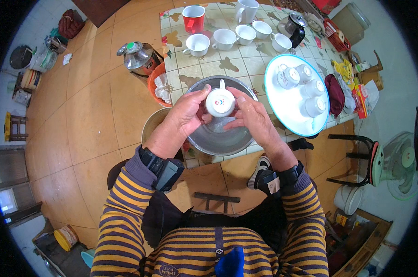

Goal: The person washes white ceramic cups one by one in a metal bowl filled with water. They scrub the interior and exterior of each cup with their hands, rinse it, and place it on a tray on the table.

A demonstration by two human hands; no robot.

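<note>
A small white teacup (220, 108) is tipped with its base towards me and its handle pointing away. My left hand (191, 110) grips it from the left, thumb near the handle. From the right, my right hand (251, 114) holds its side with the fingers. Below the cup stands a grey metal basin (222, 147) at the table's front edge, with what looks like water in it. To the right, a white round tray (281, 107) with a blue rim carries several upside-down cups (315, 88).
Several white cups (197, 45), a red mug (193, 20), a tall white mug (247, 11) and a glass teapot (292, 27) stand across the tiled-pattern table (209, 65). Left of it are a large plastic bottle (141, 60) and an orange bin (157, 83). A chair (368, 159) stands right.
</note>
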